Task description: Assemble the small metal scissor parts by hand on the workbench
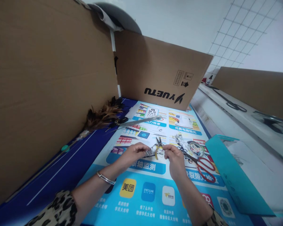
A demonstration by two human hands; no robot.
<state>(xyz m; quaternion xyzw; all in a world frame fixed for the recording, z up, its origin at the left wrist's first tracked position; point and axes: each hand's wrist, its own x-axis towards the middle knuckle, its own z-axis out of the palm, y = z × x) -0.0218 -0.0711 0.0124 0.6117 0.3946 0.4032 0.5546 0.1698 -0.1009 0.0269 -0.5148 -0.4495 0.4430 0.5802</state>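
My left hand (135, 153) and my right hand (172, 157) meet over a printed poster (141, 191) on the table. Both pinch a thin silvery wire piece (153, 150) stretched between their fingertips. Small yellow-handled pliers (158, 148) lie on the poster just behind the hands. A silver bangle (105, 178) circles my left wrist, and leopard-print sleeves cover both forearms.
Red-handled scissors (204, 168) lie right of my right hand beside a tangle of wire bits (179, 141). A feather duster (97, 117) rests at the left. Cardboard walls (44, 88) stand left and behind. A teal box (235, 179) sits at the right.
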